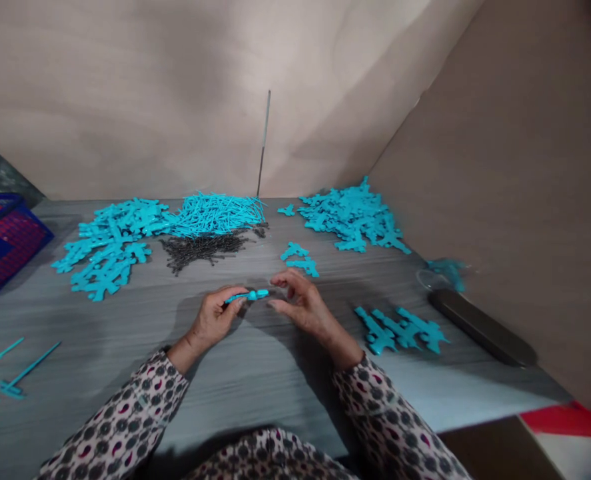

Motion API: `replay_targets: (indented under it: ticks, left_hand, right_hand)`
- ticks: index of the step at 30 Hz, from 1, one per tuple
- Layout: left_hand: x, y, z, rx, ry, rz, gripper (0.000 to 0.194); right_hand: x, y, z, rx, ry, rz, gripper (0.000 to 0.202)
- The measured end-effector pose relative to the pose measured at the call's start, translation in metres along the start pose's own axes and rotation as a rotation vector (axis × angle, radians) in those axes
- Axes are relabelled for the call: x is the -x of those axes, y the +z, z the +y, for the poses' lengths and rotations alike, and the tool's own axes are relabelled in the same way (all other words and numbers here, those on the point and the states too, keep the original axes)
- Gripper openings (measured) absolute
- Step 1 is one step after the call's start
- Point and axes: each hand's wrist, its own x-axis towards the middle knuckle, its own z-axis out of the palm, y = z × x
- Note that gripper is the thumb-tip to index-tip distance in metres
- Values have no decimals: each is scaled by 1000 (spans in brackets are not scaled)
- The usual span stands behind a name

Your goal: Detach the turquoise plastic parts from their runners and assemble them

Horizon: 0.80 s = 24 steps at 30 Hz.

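Grey wood-grain table (255,373), heaps of blue plastic pieces (108,250) left and right, black pins (200,248) behind. Left hand (210,320) pinching small blue part (249,295) above mid-table; right hand (302,303) fingers loosely curled, just touching its tip. Risk: light pinch, twist from right fingers, part dropping among loose pieces. No readable writing anywhere.

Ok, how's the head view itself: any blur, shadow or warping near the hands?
Head view: dim, soft light; both hands cast faint shadows on the grey table; the turquoise part is slightly blurred; edges smear and bend wide-angle, as at the blue basket.
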Motion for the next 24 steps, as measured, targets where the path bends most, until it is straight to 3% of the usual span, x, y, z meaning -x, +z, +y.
replay_targets:
  ticks: [3,13,19,24]
  left_hand:
    - [2,3,0,27,-18,-43,25]
    - [7,3,4,-33,-4,-138,26]
    - [12,3,11,-75,63,-229,23]
    - [10,2,15,-236,230,-142,19]
  right_hand:
    - [3,4,-6,-6,-94,-81,23]
    - [6,13,-7,-45,-109,-188,16]
    - [6,19,-3,-106,-62,-144,12]
    - [9,23,-6,-133,-40,-84,6]
